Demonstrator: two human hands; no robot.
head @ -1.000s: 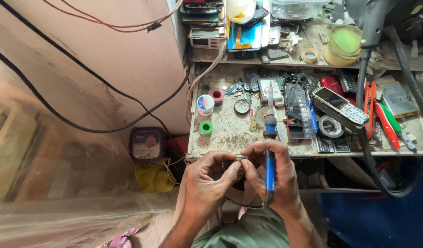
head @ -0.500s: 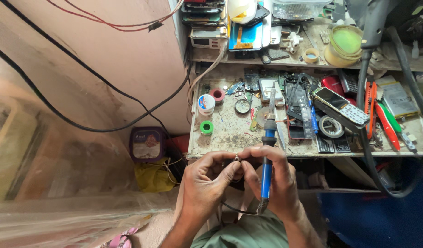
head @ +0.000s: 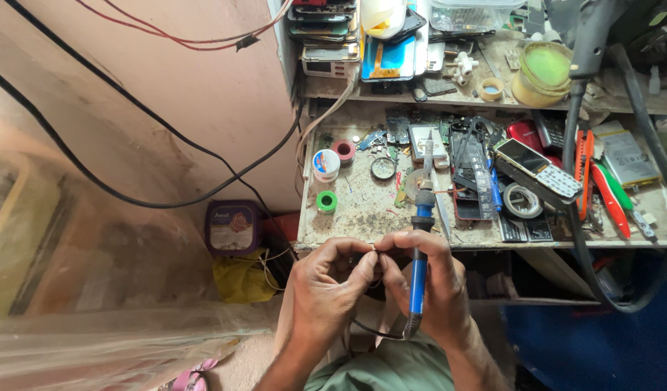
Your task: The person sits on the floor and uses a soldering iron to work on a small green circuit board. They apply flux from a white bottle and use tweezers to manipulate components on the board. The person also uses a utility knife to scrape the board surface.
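Soft warm daylight, sharp centre, wide-angle bending at edges.

Since a second ago my right hand [head: 431,286] has tipped the blue-handled soldering iron [head: 419,264] slightly, so its metal tip now points up over the cluttered workbench [head: 362,217] edge a little further left. My left hand [head: 330,286] has closed in; its fingertips [head: 366,253] now meet the right's around a tiny part [head: 374,247], too small to identify.
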